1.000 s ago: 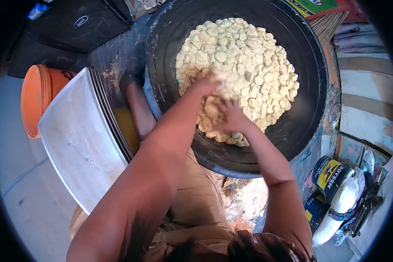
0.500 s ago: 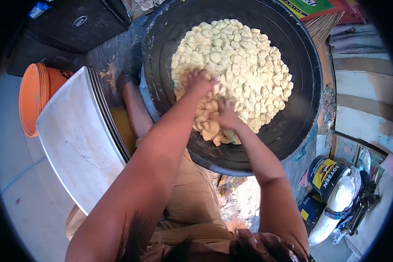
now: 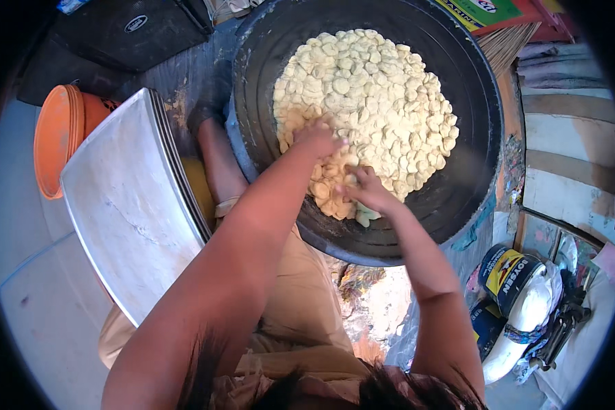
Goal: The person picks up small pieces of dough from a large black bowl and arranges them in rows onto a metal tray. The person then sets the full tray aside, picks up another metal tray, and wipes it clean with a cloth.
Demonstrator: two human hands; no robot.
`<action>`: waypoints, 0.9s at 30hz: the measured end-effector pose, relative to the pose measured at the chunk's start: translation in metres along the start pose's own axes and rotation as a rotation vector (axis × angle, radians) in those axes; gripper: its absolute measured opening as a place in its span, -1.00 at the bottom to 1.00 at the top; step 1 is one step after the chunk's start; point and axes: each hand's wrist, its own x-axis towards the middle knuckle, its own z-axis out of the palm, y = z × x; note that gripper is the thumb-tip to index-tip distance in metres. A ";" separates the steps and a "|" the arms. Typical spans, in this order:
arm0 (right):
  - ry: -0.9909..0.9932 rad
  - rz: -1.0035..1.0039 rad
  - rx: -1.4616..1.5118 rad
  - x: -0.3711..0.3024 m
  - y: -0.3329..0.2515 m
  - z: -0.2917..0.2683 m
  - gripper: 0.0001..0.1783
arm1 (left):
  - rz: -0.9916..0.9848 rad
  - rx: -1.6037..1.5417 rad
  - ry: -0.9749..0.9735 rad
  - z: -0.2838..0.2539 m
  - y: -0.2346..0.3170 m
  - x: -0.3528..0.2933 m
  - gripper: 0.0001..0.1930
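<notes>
A wide black basin [image 3: 471,75] holds a heap of pale yellow dough pieces [image 3: 376,96]. My left hand [image 3: 318,137] rests on the near left edge of the heap, its fingers curled over several pieces. My right hand [image 3: 365,188] is pressed into the near edge of the heap just to the right, fingers bent among the pieces. The two hands are close together. Whether either hand grips a piece is hidden by the fingers and the heap.
A stack of flat metal trays [image 3: 126,205] leans at my left, with orange buckets [image 3: 58,140] behind it. A dark case [image 3: 123,31] lies at the top left. Cans and a white bag [image 3: 526,307] sit at the lower right.
Both hands have stayed at the near edge of the heap, working slightly among the dough pieces. The view has shifted a little.
</notes>
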 end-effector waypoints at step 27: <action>0.396 -0.106 0.123 0.013 0.022 0.022 -0.02 | 0.423 0.112 -0.150 0.008 -0.007 -0.042 -0.17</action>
